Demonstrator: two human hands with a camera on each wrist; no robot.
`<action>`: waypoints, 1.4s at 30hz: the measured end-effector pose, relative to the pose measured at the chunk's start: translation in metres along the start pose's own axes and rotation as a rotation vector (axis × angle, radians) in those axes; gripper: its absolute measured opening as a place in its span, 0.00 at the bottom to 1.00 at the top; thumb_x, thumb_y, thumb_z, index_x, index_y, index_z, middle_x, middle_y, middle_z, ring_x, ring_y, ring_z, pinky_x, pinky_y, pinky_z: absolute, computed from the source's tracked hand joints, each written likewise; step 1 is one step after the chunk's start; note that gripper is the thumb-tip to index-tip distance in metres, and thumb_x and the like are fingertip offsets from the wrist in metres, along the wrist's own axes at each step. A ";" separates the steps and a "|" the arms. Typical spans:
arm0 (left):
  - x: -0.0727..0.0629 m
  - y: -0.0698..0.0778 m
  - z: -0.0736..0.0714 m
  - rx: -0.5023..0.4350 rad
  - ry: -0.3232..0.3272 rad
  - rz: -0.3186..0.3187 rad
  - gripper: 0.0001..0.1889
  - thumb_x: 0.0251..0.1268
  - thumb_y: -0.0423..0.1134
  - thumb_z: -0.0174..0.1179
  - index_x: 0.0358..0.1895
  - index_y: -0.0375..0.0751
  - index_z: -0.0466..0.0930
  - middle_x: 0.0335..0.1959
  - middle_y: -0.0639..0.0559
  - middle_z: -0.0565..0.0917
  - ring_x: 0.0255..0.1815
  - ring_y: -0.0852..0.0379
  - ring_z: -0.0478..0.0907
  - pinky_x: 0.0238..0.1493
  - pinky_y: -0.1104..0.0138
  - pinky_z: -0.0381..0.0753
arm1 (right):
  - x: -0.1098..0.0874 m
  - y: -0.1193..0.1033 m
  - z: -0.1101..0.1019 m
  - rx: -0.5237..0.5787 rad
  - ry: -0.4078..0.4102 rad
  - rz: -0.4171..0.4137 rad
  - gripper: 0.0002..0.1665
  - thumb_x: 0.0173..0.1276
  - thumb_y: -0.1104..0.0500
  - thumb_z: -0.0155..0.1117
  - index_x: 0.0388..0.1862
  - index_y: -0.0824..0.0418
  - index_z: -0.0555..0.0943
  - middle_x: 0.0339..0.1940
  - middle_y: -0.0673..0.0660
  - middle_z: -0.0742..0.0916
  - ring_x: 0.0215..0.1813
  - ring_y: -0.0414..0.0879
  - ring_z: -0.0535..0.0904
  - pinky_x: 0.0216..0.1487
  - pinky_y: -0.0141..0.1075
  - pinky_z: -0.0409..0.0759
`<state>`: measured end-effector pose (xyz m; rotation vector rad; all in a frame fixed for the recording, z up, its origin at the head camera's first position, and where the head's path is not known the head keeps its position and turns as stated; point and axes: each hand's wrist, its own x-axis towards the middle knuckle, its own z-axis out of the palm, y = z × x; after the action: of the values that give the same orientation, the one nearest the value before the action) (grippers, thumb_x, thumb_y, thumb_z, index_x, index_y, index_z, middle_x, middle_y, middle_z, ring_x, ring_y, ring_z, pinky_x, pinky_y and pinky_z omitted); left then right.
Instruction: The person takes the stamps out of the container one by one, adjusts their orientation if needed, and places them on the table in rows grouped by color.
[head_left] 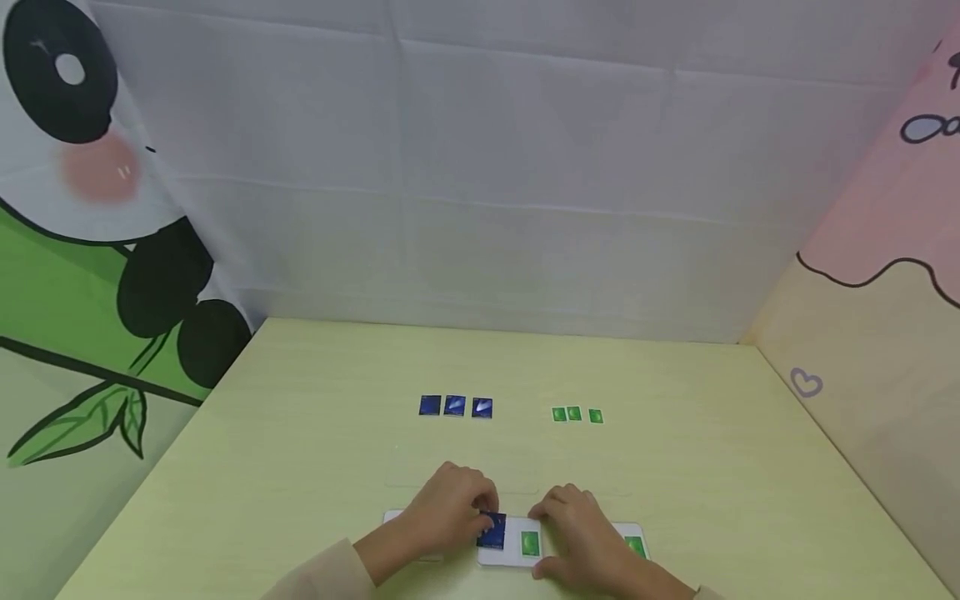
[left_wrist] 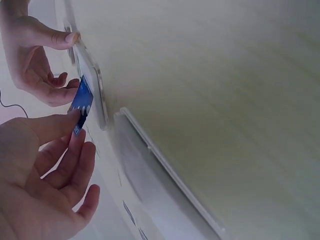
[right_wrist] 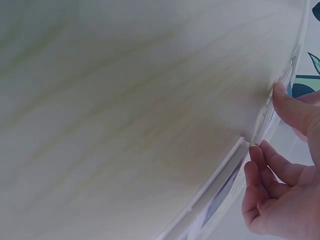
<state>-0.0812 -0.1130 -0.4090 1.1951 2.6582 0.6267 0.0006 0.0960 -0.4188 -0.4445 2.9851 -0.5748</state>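
Observation:
Low in the head view, my left hand [head_left: 450, 508] pinches a dark blue square card [head_left: 492, 537] between thumb and fingers. The card is over the left end of a white flat plate [head_left: 512, 557]; in the left wrist view the card [left_wrist: 83, 100] stands tilted beside the plate's face. A small green card [head_left: 530, 544] lies on the same plate. My right hand [head_left: 581, 533] grips that plate near its right end, thumb at the near edge and fingers at the far edge. Most of the plate's right end is hidden under this hand.
Further back lie three blue square cards [head_left: 454, 406] and three small green cards [head_left: 574, 413]. A second white plate [head_left: 392, 515] is partly behind my left hand. A third white plate [head_left: 628, 529], bearing a green card [head_left: 636, 547], is right of my right hand. Printed cloth walls border the table [head_left: 300, 400].

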 end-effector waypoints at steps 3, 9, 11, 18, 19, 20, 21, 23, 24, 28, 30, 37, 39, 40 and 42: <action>0.001 -0.001 -0.002 -0.095 -0.022 -0.011 0.05 0.51 0.37 0.70 0.27 0.52 0.83 0.24 0.65 0.82 0.27 0.72 0.71 0.37 0.73 0.73 | 0.000 0.000 -0.001 -0.006 0.007 -0.002 0.32 0.45 0.42 0.77 0.48 0.55 0.81 0.45 0.46 0.82 0.47 0.40 0.72 0.49 0.36 0.70; 0.004 -0.004 -0.009 -0.327 -0.108 -0.040 0.05 0.51 0.31 0.69 0.27 0.45 0.83 0.23 0.61 0.80 0.25 0.70 0.70 0.30 0.76 0.72 | 0.001 0.002 0.001 -0.006 0.019 -0.014 0.31 0.44 0.43 0.78 0.47 0.54 0.82 0.43 0.45 0.82 0.45 0.38 0.71 0.47 0.35 0.69; 0.006 -0.006 -0.011 -0.389 -0.132 -0.042 0.05 0.51 0.30 0.69 0.27 0.43 0.83 0.23 0.59 0.80 0.24 0.69 0.70 0.29 0.76 0.72 | 0.001 0.002 0.001 -0.007 0.023 -0.018 0.31 0.44 0.43 0.78 0.47 0.54 0.82 0.44 0.45 0.82 0.45 0.38 0.71 0.47 0.35 0.69; 0.016 -0.010 -0.018 -0.459 -0.206 -0.077 0.03 0.51 0.31 0.69 0.27 0.39 0.84 0.23 0.55 0.83 0.23 0.65 0.73 0.27 0.75 0.72 | 0.002 0.001 0.002 -0.015 0.029 -0.021 0.32 0.44 0.43 0.78 0.48 0.55 0.81 0.44 0.45 0.83 0.47 0.39 0.72 0.48 0.36 0.70; 0.017 -0.010 -0.019 -0.460 -0.213 -0.077 0.03 0.51 0.31 0.69 0.27 0.39 0.84 0.23 0.54 0.83 0.24 0.65 0.73 0.27 0.75 0.72 | 0.002 0.002 0.002 -0.016 0.029 -0.021 0.32 0.44 0.43 0.78 0.48 0.55 0.81 0.44 0.45 0.83 0.47 0.39 0.72 0.48 0.36 0.70; 0.018 -0.011 -0.019 -0.461 -0.217 -0.077 0.03 0.51 0.31 0.69 0.27 0.39 0.84 0.23 0.53 0.84 0.24 0.65 0.73 0.27 0.74 0.71 | 0.002 0.002 0.002 -0.015 0.027 -0.018 0.32 0.44 0.43 0.78 0.48 0.54 0.81 0.44 0.45 0.82 0.46 0.39 0.72 0.48 0.36 0.70; 0.019 -0.011 -0.020 -0.464 -0.222 -0.077 0.03 0.50 0.31 0.69 0.28 0.39 0.84 0.23 0.52 0.85 0.24 0.64 0.74 0.27 0.74 0.71 | 0.003 0.002 0.002 -0.016 0.026 -0.017 0.32 0.44 0.43 0.78 0.48 0.54 0.81 0.44 0.45 0.82 0.46 0.39 0.72 0.48 0.36 0.70; 0.020 -0.012 -0.023 -0.471 -0.230 -0.077 0.03 0.50 0.32 0.70 0.28 0.38 0.84 0.24 0.50 0.86 0.24 0.64 0.74 0.28 0.74 0.70 | 0.003 0.002 0.003 -0.013 0.021 -0.012 0.32 0.44 0.42 0.77 0.48 0.54 0.82 0.44 0.45 0.82 0.46 0.39 0.72 0.48 0.35 0.70; 0.021 -0.012 -0.024 -0.474 -0.234 -0.082 0.04 0.50 0.32 0.70 0.28 0.38 0.85 0.24 0.49 0.86 0.25 0.64 0.74 0.28 0.74 0.70 | 0.003 0.002 0.003 -0.013 0.018 -0.010 0.32 0.44 0.42 0.77 0.48 0.54 0.82 0.44 0.45 0.82 0.46 0.39 0.72 0.48 0.35 0.70; 0.024 -0.014 -0.028 -0.470 -0.254 -0.115 0.03 0.49 0.34 0.71 0.28 0.40 0.85 0.25 0.50 0.87 0.25 0.64 0.75 0.29 0.73 0.70 | 0.003 0.003 0.004 -0.012 0.007 -0.004 0.32 0.44 0.42 0.77 0.48 0.54 0.82 0.45 0.45 0.82 0.46 0.39 0.72 0.48 0.35 0.70; 0.025 -0.016 -0.029 -0.458 -0.258 -0.131 0.03 0.49 0.35 0.71 0.27 0.42 0.86 0.25 0.51 0.87 0.25 0.64 0.75 0.29 0.73 0.71 | 0.004 0.003 0.005 -0.012 0.008 -0.005 0.32 0.44 0.42 0.77 0.48 0.54 0.82 0.45 0.45 0.82 0.46 0.39 0.72 0.48 0.35 0.70; 0.028 -0.018 -0.032 -0.460 -0.284 -0.165 0.03 0.50 0.35 0.70 0.28 0.42 0.86 0.25 0.52 0.87 0.26 0.62 0.76 0.31 0.71 0.71 | 0.005 0.005 0.007 -0.014 0.015 -0.011 0.32 0.45 0.42 0.77 0.48 0.53 0.81 0.45 0.45 0.82 0.47 0.39 0.72 0.49 0.36 0.70; 0.028 -0.018 -0.033 -0.466 -0.291 -0.169 0.03 0.50 0.35 0.71 0.28 0.42 0.86 0.25 0.51 0.87 0.27 0.62 0.76 0.31 0.71 0.71 | 0.005 0.005 0.007 -0.013 0.015 -0.009 0.32 0.45 0.42 0.77 0.48 0.53 0.82 0.45 0.45 0.82 0.47 0.39 0.72 0.49 0.36 0.70; 0.028 -0.019 -0.033 -0.467 -0.293 -0.169 0.03 0.50 0.35 0.71 0.28 0.42 0.86 0.26 0.51 0.87 0.27 0.61 0.76 0.31 0.70 0.72 | 0.005 0.005 0.008 -0.012 0.015 -0.009 0.32 0.45 0.42 0.77 0.48 0.53 0.82 0.45 0.45 0.82 0.47 0.39 0.72 0.49 0.36 0.70; 0.028 -0.020 -0.033 -0.471 -0.297 -0.174 0.03 0.50 0.35 0.71 0.28 0.42 0.86 0.25 0.51 0.87 0.27 0.61 0.76 0.32 0.70 0.72 | 0.005 0.006 0.008 -0.010 0.017 -0.007 0.32 0.45 0.42 0.78 0.48 0.53 0.82 0.45 0.44 0.82 0.47 0.39 0.72 0.49 0.36 0.70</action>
<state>-0.1233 -0.1144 -0.3874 0.8384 2.1716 0.8989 -0.0043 0.0967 -0.4288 -0.4531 3.0048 -0.5680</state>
